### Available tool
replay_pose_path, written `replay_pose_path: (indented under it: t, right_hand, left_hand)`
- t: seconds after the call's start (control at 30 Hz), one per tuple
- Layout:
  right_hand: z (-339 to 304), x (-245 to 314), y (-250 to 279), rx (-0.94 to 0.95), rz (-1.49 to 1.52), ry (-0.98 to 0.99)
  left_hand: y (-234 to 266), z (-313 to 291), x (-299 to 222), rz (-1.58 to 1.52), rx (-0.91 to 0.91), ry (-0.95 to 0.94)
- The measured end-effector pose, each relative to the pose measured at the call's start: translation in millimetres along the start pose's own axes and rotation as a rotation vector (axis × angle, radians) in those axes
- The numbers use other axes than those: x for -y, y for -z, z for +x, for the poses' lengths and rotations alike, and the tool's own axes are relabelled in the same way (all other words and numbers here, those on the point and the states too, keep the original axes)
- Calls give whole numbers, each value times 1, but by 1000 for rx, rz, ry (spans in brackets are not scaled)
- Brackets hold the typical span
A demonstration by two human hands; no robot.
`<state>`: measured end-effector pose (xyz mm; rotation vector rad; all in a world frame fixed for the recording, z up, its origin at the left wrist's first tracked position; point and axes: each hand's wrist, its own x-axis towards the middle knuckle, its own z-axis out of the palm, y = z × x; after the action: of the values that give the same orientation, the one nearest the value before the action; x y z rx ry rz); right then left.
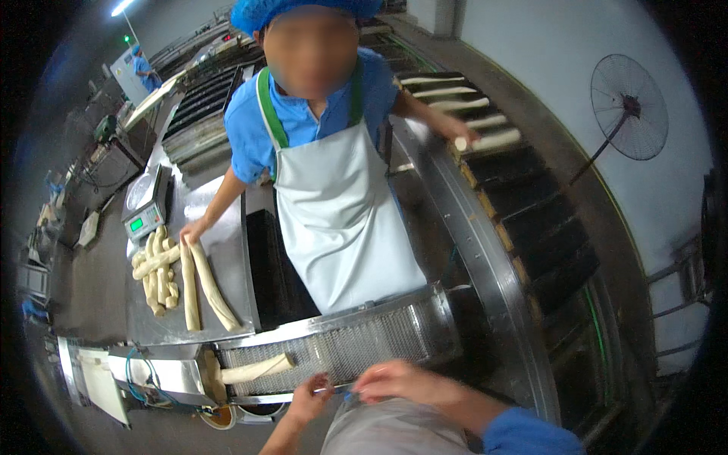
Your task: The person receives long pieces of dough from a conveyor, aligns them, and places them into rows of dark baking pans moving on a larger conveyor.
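A: What takes up the most room?

B: A co-worker (345, 220) in a blue shirt, blue hair cover and white apron, standing across the belt from the wearer.

A: And next in size?

B: A row of dark trays (552, 220) down the right side, several of the far ones carrying pale dough. Then the metal tabletop (231, 258) on the left, and the mesh belt (356, 345) crossing between the two people, with a metal housing (178, 371) at its left end.

A: Anything mid-sized?

B: A round fan (618, 106) by the wall, and a scale (145, 201) with a lit green display on the tabletop.

A: Where's the dough?

B: A crisscrossed heap (157, 262) lies just below the scale. Beside it are two long strips (211, 288), the co-worker's hand (193, 230) at their upper ends. One shorter strip (258, 369) rests on the belt, its left end at the housing.

A: And the wearer's own hands?

B: The left grip (311, 398) is at the belt's near edge, right of the shorter strip, fingers loosely curled and released. The right grip (390, 379) has bent fingers; a blue speck (349, 396) by them is blurred, so I can't tell whether they're clasping it.
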<state>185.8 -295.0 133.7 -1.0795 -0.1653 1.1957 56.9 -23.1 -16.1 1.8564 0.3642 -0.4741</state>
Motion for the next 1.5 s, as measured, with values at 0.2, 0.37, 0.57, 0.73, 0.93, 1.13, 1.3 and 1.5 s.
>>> replay_pose_path:
  t: [0.2, 0.37, 0.57, 0.73, 0.93, 1.13, 1.3, 1.5]
  right_hand:
    - [-146, -12, 89, 246, 257, 733]
    - [-174, -20, 62, 169, 24, 670]
    - [-69, -63, 59, -227, -108, 67]
    - [34, -95, 31, -500, -830, 92]
    - [104, -132, 23, -310, -1459, 229]
    - [89, -155, 26, -391, -1465, 179]
    - [92, -136, 25, -305, -1713, 82]
    - [84, -136, 28, -298, -1713, 140]
  left_hand:
    - [52, 6, -40, 815, -309, -283]
    - [79, 11, 8, 943, -299, -70]
    - [72, 24, 21, 952, -294, -207]
    - [17, 44, -18, 956, -142, -268]
    - [-42, 36, -22, 810, -141, -756]
    - [-7, 11, 4, 686, -164, -543]
    - [39, -26, 51, 820, -357, -417]
    - [41, -18, 36, 958, -272, -215]
